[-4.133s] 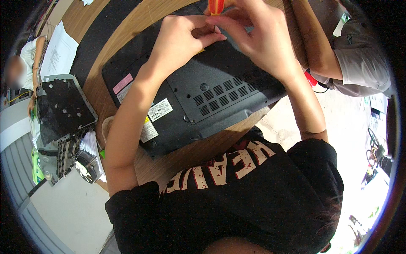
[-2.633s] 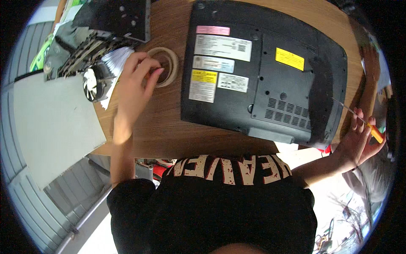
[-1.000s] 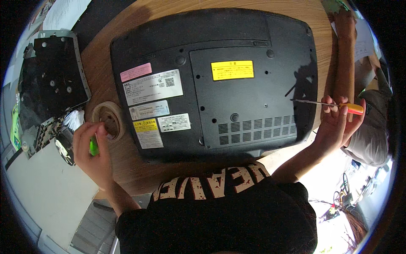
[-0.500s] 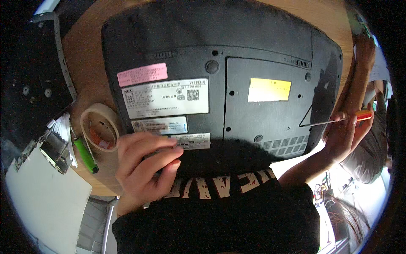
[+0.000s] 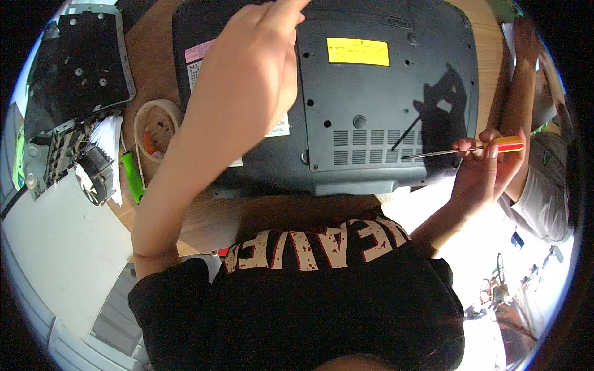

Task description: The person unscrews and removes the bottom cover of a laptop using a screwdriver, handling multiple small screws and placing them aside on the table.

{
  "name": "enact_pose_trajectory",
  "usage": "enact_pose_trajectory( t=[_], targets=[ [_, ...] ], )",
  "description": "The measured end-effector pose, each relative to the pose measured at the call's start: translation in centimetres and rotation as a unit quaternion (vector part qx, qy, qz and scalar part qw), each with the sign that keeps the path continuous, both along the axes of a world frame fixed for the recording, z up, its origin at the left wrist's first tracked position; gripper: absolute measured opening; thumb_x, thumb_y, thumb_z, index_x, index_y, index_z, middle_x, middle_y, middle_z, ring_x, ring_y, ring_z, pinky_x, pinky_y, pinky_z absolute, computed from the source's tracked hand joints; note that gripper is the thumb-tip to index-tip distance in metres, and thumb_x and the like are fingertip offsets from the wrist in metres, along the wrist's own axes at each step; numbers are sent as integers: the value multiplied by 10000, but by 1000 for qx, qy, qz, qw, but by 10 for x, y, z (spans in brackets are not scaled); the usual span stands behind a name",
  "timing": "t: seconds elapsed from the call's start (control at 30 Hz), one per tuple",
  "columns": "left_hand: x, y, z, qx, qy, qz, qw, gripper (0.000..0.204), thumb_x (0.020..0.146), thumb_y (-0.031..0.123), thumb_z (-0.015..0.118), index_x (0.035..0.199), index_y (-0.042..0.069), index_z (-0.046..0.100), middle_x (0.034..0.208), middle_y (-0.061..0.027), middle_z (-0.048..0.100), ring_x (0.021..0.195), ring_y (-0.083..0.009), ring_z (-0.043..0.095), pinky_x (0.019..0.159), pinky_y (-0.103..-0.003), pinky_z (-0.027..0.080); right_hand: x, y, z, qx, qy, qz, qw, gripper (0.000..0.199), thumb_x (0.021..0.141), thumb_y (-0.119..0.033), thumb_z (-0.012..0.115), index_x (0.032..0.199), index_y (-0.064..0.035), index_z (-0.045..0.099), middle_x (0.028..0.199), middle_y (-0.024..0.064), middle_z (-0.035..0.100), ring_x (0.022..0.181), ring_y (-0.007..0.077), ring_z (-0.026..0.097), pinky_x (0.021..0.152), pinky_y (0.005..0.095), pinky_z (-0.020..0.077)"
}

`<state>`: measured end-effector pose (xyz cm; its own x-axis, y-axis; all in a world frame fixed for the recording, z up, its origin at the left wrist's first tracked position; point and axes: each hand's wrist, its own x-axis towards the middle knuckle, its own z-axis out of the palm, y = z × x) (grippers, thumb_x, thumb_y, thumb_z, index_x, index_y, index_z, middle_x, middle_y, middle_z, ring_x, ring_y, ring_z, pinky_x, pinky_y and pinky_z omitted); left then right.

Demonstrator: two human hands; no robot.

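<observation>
A dark laptop lies upside down on the wooden table, with vents, round feet and a yellow label on its underside. In my right hand, by the laptop's near right corner, is a screwdriver with a red and yellow handle, gripped between closed fingers. Its thin shaft points left, with the tip over the vents; whether it touches I cannot tell. My left hand reaches across the laptop's left part to the far side. One finger stretches toward the upper picture edge; the other fingers are mostly hidden.
Left of the laptop are a roll of tape and a green-handled screwdriver. Farther left lie a black panel, a small fan and a white board. Another person's arm rests at the far right.
My left hand has moved from the laptop's near left part to its far side. The laptop sits higher in view and appears turned. My right hand still holds the screwdriver, slightly lower on the laptop.
</observation>
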<state>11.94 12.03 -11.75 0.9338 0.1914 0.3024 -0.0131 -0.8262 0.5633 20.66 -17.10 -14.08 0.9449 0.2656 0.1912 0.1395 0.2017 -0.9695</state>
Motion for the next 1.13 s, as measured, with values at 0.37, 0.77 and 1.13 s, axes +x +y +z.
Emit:
enact_pose_trajectory(
  t=[0.37,0.77,1.13],
  targets=[
    [35,21,1,-49,195,8,979,251,921,164,570,1011,-67,607,852,-235,663,747,-337,649,686,-378,505,-37,9,-37,83,-36,-96,991,577,947,-50,530,1423,-143,218,968,165,580,671,281,664,634,404,600],
    [55,21,26,-3,388,38,921,459,923,415,578,1155,20,613,1202,-179,608,1043,-254,607,831,-350,477,-38,-5,-31,129,-69,-94,985,561,966,-47,487,1435,-141,195,958,183,580,686,279,657,646,400,592],
    [65,43,86,-372,91,-69,921,206,972,265,570,1032,70,594,887,4,618,753,-36,556,621,-194,446,-28,-55,-42,253,-56,-45,965,437,1002,-132,448,1419,-97,321,1069,121,536,870,207,592,814,308,510]
  ],
)
